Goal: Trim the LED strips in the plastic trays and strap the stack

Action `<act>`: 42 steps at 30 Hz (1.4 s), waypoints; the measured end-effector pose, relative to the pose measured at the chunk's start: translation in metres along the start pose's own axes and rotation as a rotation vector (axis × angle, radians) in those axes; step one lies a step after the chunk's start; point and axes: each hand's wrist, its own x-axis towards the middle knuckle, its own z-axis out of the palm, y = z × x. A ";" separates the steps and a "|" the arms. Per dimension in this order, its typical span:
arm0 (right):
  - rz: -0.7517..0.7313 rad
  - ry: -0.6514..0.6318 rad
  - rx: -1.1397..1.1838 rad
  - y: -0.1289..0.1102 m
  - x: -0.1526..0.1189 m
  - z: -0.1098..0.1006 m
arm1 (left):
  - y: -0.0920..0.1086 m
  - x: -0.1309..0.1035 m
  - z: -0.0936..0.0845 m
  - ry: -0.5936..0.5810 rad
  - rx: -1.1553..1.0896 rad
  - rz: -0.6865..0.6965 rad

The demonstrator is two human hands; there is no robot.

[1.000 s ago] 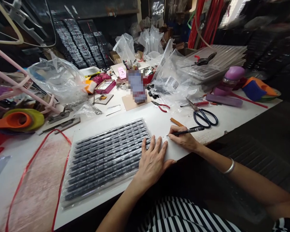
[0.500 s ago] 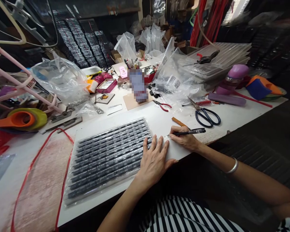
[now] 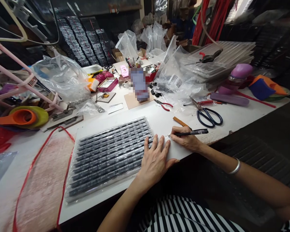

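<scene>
My left hand (image 3: 155,158) lies flat with its fingers spread, partly over the right edge of a clear plastic tray (image 3: 111,154) filled with rows of dark strips, and partly on the white tabletop (image 3: 96,116). Just right of it, my right hand (image 3: 185,138) is closed round a black pen (image 3: 195,132), its tip down by small dark marks on the white surface. A brown wooden strip (image 3: 180,121) lies behind the right hand. Dark-handled scissors (image 3: 209,116) rest farther right.
Red-handled pliers (image 3: 163,104), a blurred-out upright object (image 3: 139,84) and plastic bags (image 3: 60,75) stand farther back. A purple-lidded bottle (image 3: 236,79) is at the right. Red strapping (image 3: 30,174) and an orange tape dispenser (image 3: 24,117) are at the left.
The whole view has shifted slightly. My right hand still holds the pen, and my left hand stays on the tray's edge; a few more small marks show near the pen tip.
</scene>
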 end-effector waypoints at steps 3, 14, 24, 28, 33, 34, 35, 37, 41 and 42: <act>0.010 0.024 -0.001 0.000 0.000 0.000 | 0.000 0.000 0.000 -0.012 -0.002 0.006; 0.027 0.010 0.029 0.003 0.000 0.000 | -0.001 0.000 -0.001 -0.015 -0.009 0.011; 0.007 0.009 0.014 0.003 0.002 0.000 | -0.001 0.000 0.000 -0.013 -0.007 0.011; 0.001 0.053 -0.022 0.004 0.000 0.000 | -0.001 0.000 0.001 -0.003 0.001 0.006; 0.046 0.082 0.075 0.005 -0.003 -0.001 | -0.001 -0.001 -0.001 -0.005 0.001 0.011; 0.061 0.074 0.100 0.004 -0.003 -0.001 | -0.001 -0.001 -0.001 -0.008 -0.001 0.010; 0.073 0.063 0.119 0.003 -0.003 0.000 | -0.001 -0.001 -0.001 -0.009 -0.003 0.008; 0.085 0.031 0.144 0.000 -0.002 0.003 | -0.001 0.000 -0.001 -0.012 -0.004 0.006; 0.051 -0.031 0.138 -0.004 -0.001 0.009 | -0.001 0.000 -0.001 -0.017 -0.002 0.006; 0.042 -0.039 0.130 -0.004 -0.001 0.010 | -0.001 0.000 -0.001 -0.019 -0.002 0.007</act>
